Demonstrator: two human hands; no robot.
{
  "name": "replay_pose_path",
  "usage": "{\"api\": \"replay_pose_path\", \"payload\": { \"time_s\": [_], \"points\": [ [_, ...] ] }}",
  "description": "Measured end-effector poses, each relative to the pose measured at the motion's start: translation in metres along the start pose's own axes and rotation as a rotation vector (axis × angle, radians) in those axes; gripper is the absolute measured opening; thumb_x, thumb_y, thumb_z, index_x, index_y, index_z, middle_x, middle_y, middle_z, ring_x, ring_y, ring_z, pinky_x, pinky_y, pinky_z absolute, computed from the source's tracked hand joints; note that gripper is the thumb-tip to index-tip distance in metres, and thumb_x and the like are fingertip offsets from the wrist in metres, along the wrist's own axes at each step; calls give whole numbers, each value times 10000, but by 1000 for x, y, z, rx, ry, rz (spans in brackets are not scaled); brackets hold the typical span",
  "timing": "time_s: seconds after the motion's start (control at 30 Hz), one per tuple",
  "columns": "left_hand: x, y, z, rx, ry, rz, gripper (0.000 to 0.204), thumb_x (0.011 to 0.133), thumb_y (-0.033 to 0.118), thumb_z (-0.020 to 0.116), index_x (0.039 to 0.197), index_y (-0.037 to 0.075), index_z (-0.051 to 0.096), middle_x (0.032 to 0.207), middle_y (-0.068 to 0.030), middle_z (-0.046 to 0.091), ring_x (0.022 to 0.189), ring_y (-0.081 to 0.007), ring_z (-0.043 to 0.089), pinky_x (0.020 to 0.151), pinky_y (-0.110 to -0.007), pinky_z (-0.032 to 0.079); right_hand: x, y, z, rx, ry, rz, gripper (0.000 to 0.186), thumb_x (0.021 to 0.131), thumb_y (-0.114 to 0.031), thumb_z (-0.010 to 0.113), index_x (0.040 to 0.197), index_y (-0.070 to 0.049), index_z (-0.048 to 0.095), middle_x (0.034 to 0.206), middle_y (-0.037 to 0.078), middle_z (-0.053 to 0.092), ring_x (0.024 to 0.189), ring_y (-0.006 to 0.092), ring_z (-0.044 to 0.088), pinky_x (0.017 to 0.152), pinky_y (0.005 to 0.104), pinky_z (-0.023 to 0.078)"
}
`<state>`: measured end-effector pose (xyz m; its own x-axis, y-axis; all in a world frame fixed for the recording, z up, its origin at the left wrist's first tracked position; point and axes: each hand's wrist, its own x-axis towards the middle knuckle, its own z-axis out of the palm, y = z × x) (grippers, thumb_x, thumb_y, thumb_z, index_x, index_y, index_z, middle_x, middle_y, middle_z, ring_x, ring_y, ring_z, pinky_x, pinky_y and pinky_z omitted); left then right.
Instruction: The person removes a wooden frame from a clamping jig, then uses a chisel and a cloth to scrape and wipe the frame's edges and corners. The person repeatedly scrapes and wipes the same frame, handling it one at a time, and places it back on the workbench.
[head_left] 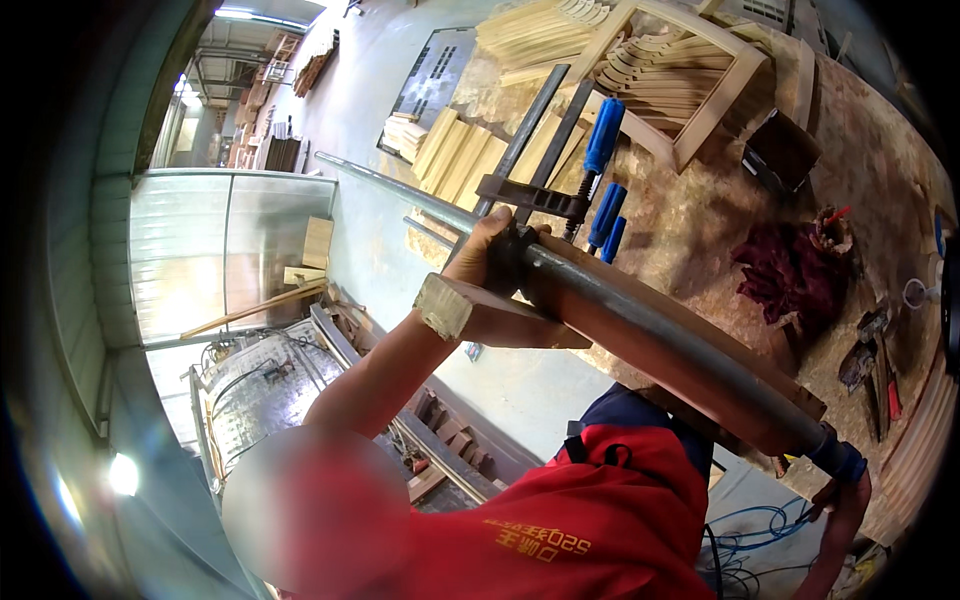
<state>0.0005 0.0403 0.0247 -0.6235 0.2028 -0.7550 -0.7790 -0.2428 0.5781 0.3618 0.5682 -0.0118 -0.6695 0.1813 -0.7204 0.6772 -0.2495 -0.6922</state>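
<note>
My left hand grips a long steel pipe clamp at its black sliding jaw, thumb up beside the pipe. The clamp runs diagonally along a reddish-brown timber piece. A pale-ended wooden block lies against the timber just below that hand. At the lower right my right hand is closed round the clamp's blue end handle, its fingers partly hidden. Beyond the pipe, bar clamps with blue handles lie across the bench. My red apron fills the lower middle, partly blurred at the left.
The worktable carries pale wooden strips, a wooden frame, a dark box, a maroon cloth and hand tools. A metal machine stands at left. Blue hoses lie at lower right.
</note>
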Motion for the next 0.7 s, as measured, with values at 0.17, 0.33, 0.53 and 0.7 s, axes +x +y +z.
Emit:
{"api": "replay_pose_path", "payload": {
  "time_s": [0.17,0.33,0.53,0.7],
  "points": [
    [-7,-5,2,2,19,74,661,876,594,748,1198,22,669,1090,-120,718,1048,-285,666,1036,-466,489,-14,60,-8,-1185,527,-619,551,1052,-286,607,1495,-11,429,1577,251,350,1491,373,376,1164,568,355],
    [-6,-3,6,11,-20,121,504,915,563,724,1052,78,708,992,-78,733,977,-267,681,944,-465,520,-16,54,20,-1528,501,-949,537,1039,-310,641,1425,33,494,1513,275,432,1430,476,416,1112,582,404],
    [2,-3,-9,-7,-81,126,574,884,534,771,1184,56,666,1079,-112,715,1050,-279,652,1020,-455,476,-12,-19,-1,-959,233,-567,354,1067,-182,491,1313,66,546,1294,191,563,1220,317,573,1065,422,437],
    [-3,1,-7,-1,-124,63,660,839,532,822,1218,19,655,1115,-133,705,1098,-304,630,1079,-452,443,-13,-77,33,-680,71,-319,252,1078,-93,427,1188,70,584,1118,158,611,1091,268,605,996,390,448]
  ]
}}
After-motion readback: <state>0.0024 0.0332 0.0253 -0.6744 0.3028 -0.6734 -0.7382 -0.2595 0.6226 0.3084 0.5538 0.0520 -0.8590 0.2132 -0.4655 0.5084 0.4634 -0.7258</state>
